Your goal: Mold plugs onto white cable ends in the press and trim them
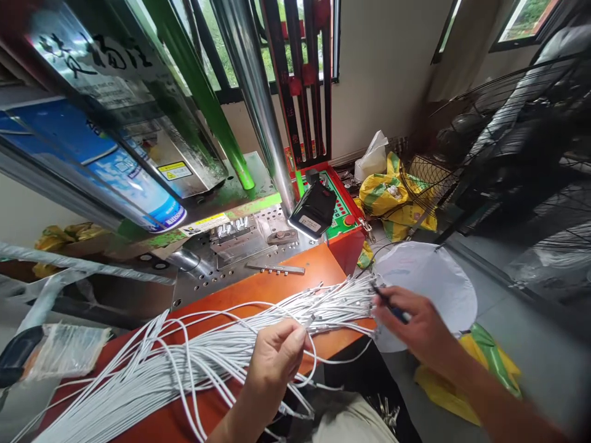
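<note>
A large bundle of white cables (184, 363) lies across the orange table (318, 261), its connector ends gathered at the right. My left hand (279, 354) is above the bundle, thumb and forefinger pinched on one white cable whose small metal connector (310, 321) sticks out past the fingertips. My right hand (422, 326) is closed around a slim dark pen-like tool (394, 309), its tip pointing at the cable ends. Which kind of tool it is I cannot make out. A metal strip with small pegs (277, 269) lies behind the bundle.
Behind the table stands a press with a perforated metal bed (207, 277), a metal jig (235, 240) and a red-green control box (344, 209). A white round cover (429, 289) and yellow bags (392, 197) are at the right, near a fan cage (508, 98).
</note>
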The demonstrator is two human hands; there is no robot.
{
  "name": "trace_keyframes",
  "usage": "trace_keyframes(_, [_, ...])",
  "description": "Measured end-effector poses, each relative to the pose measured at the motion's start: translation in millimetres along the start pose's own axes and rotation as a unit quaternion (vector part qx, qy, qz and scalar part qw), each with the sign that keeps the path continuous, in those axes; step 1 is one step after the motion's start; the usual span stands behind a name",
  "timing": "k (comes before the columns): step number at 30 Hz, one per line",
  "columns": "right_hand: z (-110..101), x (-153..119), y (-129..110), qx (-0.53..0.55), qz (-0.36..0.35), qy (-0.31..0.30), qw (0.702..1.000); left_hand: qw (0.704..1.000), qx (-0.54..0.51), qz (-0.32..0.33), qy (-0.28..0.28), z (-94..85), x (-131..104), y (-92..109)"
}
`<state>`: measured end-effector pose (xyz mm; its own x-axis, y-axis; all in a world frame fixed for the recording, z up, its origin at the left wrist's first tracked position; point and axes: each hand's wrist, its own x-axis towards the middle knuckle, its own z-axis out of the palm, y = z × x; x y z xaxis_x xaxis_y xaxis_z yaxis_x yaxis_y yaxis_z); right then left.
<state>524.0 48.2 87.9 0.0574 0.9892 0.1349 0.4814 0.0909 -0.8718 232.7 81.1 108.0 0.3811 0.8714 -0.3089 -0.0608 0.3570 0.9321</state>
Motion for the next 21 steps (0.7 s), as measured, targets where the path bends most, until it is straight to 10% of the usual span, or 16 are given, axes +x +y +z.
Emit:
trace_keyframes(5, [59, 19, -69, 0.197, 0.007, -0.146, 0.969, 0.992, 0.118, 0.022, -0.037, -1.4, -4, -3])
trace_keyframes(15, [84, 34, -70, 0.328, 0.022, -0.215, 0.919, 0.987, -0.042, -0.071, -0.136, -19.9, -9, -1])
trace_keyframes(21, [95, 28, -74, 0.314, 0.050, -0.127, 0.940, 0.980, 0.170, 0.096, -0.029, -14.9, -10, -1])
